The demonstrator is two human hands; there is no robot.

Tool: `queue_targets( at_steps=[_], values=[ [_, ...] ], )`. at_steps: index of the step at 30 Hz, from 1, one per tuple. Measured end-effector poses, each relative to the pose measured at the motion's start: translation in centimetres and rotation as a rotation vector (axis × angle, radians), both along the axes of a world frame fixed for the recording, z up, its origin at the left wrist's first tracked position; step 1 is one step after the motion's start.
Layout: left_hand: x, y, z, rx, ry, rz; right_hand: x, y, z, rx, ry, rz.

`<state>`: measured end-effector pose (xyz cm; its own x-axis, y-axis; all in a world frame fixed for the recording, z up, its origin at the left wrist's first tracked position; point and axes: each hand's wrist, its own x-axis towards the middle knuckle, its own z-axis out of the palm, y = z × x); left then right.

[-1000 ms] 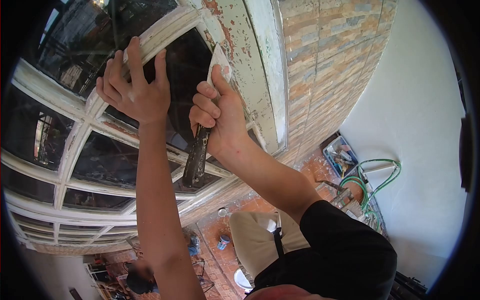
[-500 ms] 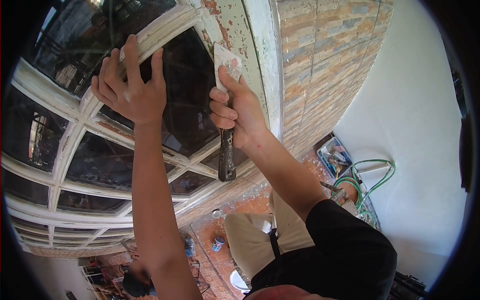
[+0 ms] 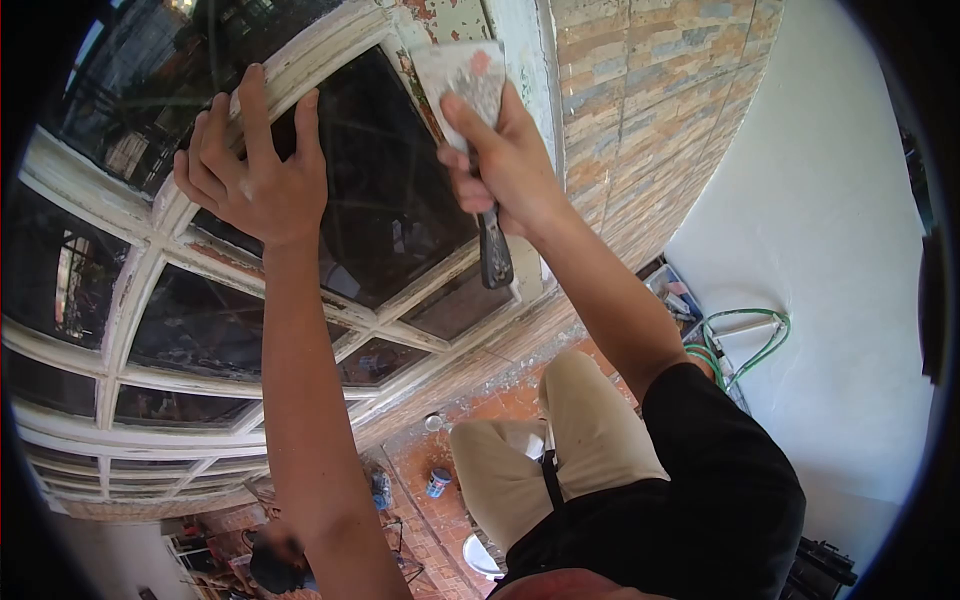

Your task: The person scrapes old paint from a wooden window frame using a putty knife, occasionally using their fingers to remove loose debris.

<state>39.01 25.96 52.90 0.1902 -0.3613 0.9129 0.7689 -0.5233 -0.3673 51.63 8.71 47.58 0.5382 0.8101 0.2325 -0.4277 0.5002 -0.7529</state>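
Observation:
My left hand (image 3: pixel 258 190) rests against the window frame (image 3: pixel 310 62) with its fingers spread over a white wooden bar. Dark glass panes lie behind it. In my right hand (image 3: pixel 508 165) is a putty knife (image 3: pixel 460 78), its wide blade caked with whitish residue and its black handle (image 3: pixel 495 250) pointing down. The thumb presses along the lower part of the blade. Behind the blade stands the frame's outer upright (image 3: pixel 440 22), where flaking paint shows reddish patches.
Stone-patterned tile (image 3: pixel 660 90) covers the wall right of the window. A green hose (image 3: pixel 785 350) and a blue crate (image 3: pixel 672 290) are low at the right. A small can (image 3: pixel 437 482) stands on the terracotta floor (image 3: pixel 410 460). Another person (image 3: pixel 275 560) is at the lower left.
My right hand has moved up and right with the putty knife, whose blade now shows more broadly. My left hand stays at the same bar.

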Motion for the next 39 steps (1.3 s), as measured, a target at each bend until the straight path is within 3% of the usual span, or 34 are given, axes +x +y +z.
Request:
queue_targets(
  at_steps=[3,8,12,18,24,39],
  values=[
    [-0.1,-0.1,-0.1,-0.016,0.001,0.02,-0.5,-0.1,1.1,0.038,-0.001,0.028],
    [0.1,-0.4,-0.1,-0.026,0.003,0.012,0.0,-0.5,-2.8,-0.105,0.022,-0.008],
    [0.1,-0.4,-0.1,-0.032,-0.001,0.005,0.4,-1.2,-1.4,-0.179,-0.071,-0.054],
    [0.1,-0.1,-0.1,-0.021,-0.02,-0.007,0.8,-2.1,-0.4,-0.221,0.045,0.099],
    [0.0,0.2,0.0,0.008,-0.005,0.015,-0.5,-1.5,-0.8,-0.06,0.285,0.248],
    [0.0,-0.1,0.1,0.004,-0.002,0.028,-4.0,-0.1,-0.1,0.124,0.623,0.238]
  ],
)
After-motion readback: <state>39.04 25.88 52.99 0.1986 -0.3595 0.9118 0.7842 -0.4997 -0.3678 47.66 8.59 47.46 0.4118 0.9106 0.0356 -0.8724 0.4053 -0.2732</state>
